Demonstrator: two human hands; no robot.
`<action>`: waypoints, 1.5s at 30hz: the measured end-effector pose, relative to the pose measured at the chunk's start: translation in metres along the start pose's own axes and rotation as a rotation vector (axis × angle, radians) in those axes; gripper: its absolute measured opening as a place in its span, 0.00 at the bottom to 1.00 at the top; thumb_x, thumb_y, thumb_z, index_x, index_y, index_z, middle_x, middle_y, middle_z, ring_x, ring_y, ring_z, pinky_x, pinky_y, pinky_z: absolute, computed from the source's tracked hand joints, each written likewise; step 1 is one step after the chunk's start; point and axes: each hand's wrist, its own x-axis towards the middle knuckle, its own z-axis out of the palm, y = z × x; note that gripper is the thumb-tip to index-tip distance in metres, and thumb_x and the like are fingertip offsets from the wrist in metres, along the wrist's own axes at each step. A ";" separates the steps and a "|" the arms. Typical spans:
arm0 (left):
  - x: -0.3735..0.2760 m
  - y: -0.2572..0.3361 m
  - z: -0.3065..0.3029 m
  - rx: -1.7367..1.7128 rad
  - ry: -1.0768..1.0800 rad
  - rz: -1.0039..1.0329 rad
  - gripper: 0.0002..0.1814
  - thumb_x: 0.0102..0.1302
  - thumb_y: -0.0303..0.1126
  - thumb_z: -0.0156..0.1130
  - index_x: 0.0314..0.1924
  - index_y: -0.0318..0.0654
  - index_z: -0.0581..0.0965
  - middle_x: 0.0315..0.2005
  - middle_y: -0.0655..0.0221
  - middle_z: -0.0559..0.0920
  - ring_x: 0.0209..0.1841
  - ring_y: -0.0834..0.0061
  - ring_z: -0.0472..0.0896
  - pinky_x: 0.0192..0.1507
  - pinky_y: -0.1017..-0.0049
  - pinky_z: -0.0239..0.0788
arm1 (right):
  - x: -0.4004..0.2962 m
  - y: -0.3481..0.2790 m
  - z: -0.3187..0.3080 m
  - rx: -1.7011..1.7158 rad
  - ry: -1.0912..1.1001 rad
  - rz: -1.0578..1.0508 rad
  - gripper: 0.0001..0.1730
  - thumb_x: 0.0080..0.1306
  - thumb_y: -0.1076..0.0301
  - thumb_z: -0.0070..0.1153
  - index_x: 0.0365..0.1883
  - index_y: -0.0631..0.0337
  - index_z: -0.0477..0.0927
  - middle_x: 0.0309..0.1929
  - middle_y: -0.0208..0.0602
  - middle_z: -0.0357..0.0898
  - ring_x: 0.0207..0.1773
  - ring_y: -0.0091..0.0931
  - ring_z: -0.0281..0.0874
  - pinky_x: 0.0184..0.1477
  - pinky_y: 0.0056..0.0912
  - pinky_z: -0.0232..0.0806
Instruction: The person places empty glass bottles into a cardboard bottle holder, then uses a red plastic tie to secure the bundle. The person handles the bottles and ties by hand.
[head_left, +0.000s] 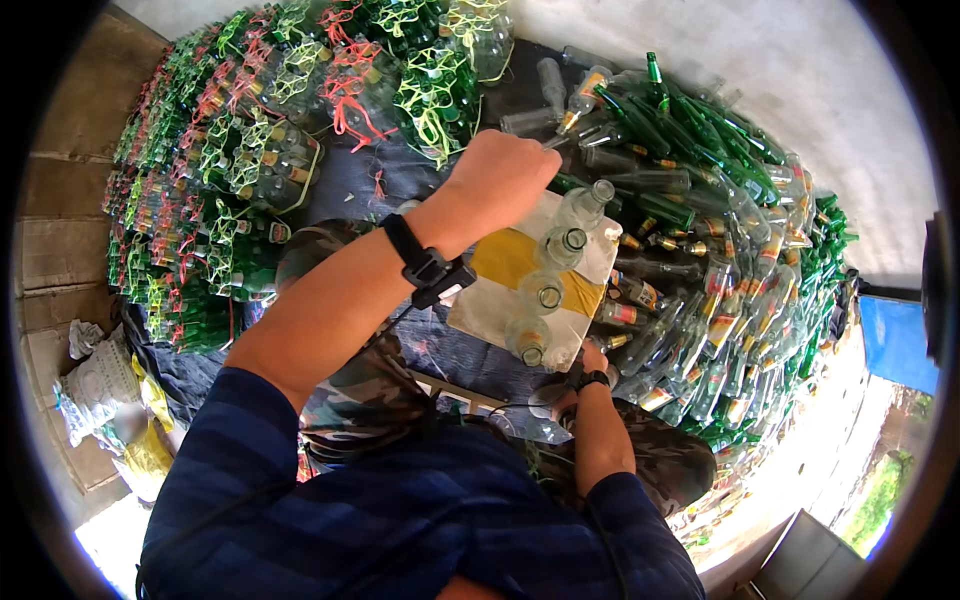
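My left hand (510, 169) reaches forward past a white block (480, 315) with a broad yellow band. Its fingers are curled, and a clear bottle's neck (555, 141) shows right beside them; whether they grip it is hidden. Several clear glass bottles stand upright in a row along the block's right side, among them one at the far end (589, 204) and one at the near end (529, 341). My right hand (592, 358) is low beside the block's near right corner, close to a bottle neck with gold foil (618, 341). Most of its fingers are out of sight.
Loose green and clear bottles (720, 292) lie piled on the right. On the left, bottle bundles (439, 97) tied with green and red string are stacked high. A dark sheet (337, 176) covers the floor between them. A pale wall (750, 52) rises behind.
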 end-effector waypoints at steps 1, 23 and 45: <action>-0.001 -0.001 0.000 -0.021 0.015 -0.003 0.04 0.62 0.30 0.63 0.34 0.41 0.77 0.28 0.64 0.82 0.34 0.57 0.85 0.34 0.58 0.77 | 0.007 0.001 -0.001 -0.030 0.055 0.019 0.24 0.57 0.60 0.73 0.42 0.74 0.85 0.37 0.45 0.86 0.30 0.34 0.82 0.33 0.43 0.74; -0.020 -0.025 -0.016 -0.172 0.039 -0.220 0.12 0.68 0.37 0.65 0.49 0.45 0.82 0.34 0.65 0.88 0.40 0.58 0.87 0.39 0.57 0.77 | -0.123 -0.074 -0.049 -0.205 0.299 -0.232 0.51 0.45 0.57 0.79 0.61 0.79 0.70 0.51 0.52 0.82 0.48 0.41 0.82 0.51 0.43 0.74; -0.163 0.119 -0.221 -0.859 0.438 0.123 0.33 0.67 0.52 0.70 0.64 0.38 0.75 0.46 0.55 0.85 0.33 0.60 0.85 0.37 0.65 0.77 | -0.585 -0.185 -0.055 -0.181 -0.709 -1.239 0.39 0.54 0.80 0.69 0.65 0.64 0.69 0.53 0.32 0.80 0.52 0.24 0.80 0.57 0.31 0.73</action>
